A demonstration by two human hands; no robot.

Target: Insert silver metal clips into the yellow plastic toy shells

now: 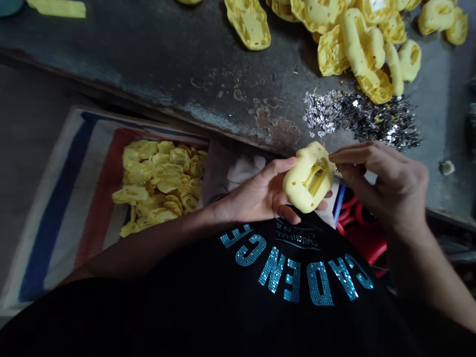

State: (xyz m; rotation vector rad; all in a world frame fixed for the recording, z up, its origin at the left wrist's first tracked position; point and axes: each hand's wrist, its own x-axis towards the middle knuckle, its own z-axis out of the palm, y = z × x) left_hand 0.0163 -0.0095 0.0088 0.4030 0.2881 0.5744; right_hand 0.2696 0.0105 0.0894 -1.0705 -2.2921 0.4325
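a yellow moulded plastic piece (308,177) is held between the hands, cradled on the fingers of the left hand (256,191), while the fingertips (336,156) of the right hand (386,183) are set on its far edge. its long axis is tilted diagonally, and a metal insert (315,178) is turned upward.

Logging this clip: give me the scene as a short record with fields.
left hand: holds a yellow moulded plastic part
right hand: fingertips at the part's upper edge; any pinched item cannot be told
bench: worn, rust-patched metal workbench
on bench: heap of yellow moulded parts; pile of metal flakes
nearby: striped woven sack holding yellow pieces
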